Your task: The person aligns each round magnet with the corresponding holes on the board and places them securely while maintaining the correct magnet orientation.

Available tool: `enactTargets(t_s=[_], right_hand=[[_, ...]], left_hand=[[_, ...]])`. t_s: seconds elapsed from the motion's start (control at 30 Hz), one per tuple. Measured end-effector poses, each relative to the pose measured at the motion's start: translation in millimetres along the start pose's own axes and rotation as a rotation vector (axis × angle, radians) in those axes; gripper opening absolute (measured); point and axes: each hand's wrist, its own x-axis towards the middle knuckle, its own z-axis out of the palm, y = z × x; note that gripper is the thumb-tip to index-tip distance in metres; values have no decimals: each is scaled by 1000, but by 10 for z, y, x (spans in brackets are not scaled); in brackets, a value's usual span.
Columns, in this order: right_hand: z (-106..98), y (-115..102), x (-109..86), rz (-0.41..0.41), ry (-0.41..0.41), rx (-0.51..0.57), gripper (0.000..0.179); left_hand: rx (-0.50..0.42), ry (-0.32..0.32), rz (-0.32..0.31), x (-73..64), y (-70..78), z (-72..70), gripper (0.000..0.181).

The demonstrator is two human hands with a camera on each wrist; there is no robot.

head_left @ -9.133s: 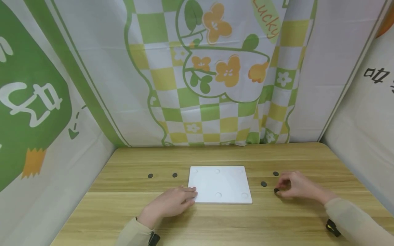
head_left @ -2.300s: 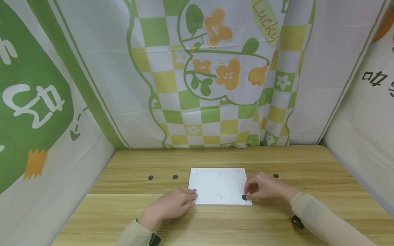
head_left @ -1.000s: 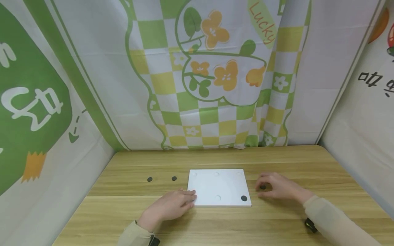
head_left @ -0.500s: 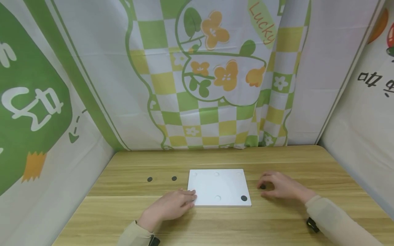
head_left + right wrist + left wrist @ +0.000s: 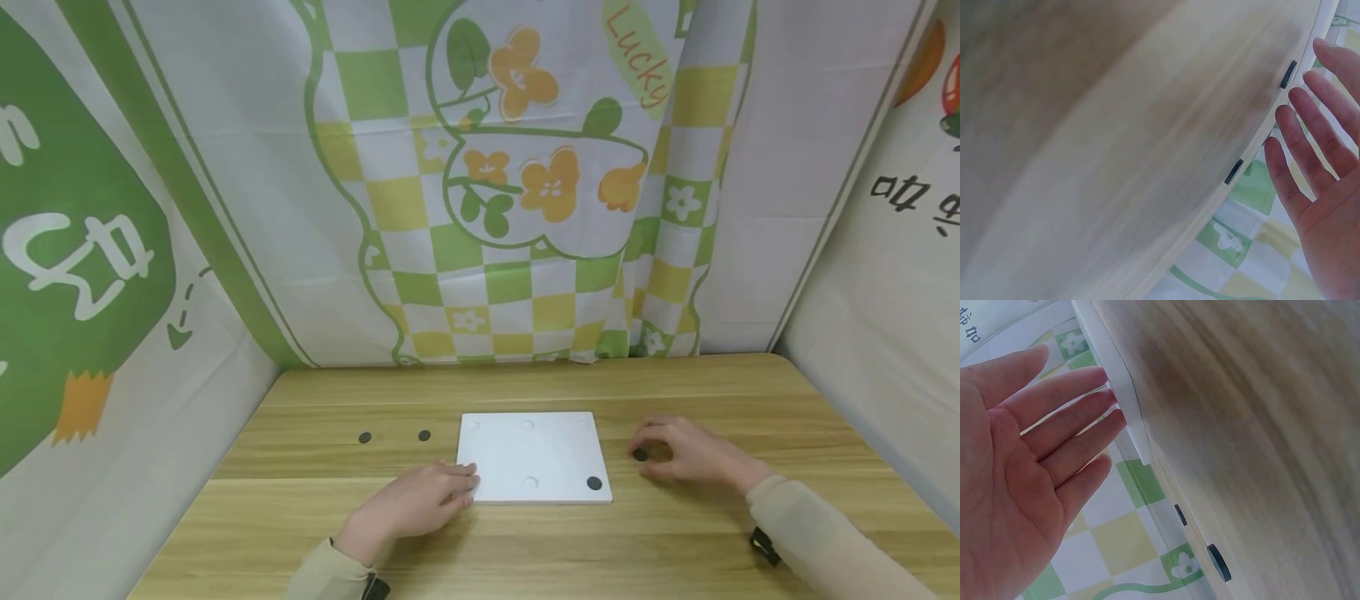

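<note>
In the head view my left hand (image 5: 420,500) lies at the front left corner of a white board (image 5: 495,458) with shallow round recesses. Straight fingers (image 5: 1079,425) touch its edge in the left wrist view. One black disc (image 5: 594,483) lies on the board's front right corner. To the right of the board, my right hand (image 5: 690,450) is at another black disc (image 5: 640,455), thumb and fingers on either side of it. The right wrist view shows that disc (image 5: 1289,74) on the table, close to the spread fingertips, with a second disc (image 5: 1234,172) farther along.
Two more discs, one (image 5: 364,437) farther out and one (image 5: 424,435) nearer the board, lie on the wooden table (image 5: 525,550) at left. A patterned curtain (image 5: 487,275) hangs along its back edge, with printed cloth at both sides.
Over nine seconds, my right hand brings a disc to the board's front right corner, lets go and returns to another disc at right. The left hand stays at the board.
</note>
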Motion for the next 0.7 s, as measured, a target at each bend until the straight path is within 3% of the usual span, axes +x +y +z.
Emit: enactTargets(t_s=[0.7], right_hand=[[-27,-11,10,42,-51,-18,32]], left_hand=[[-3,-2,2,-4,-12,10,35]])
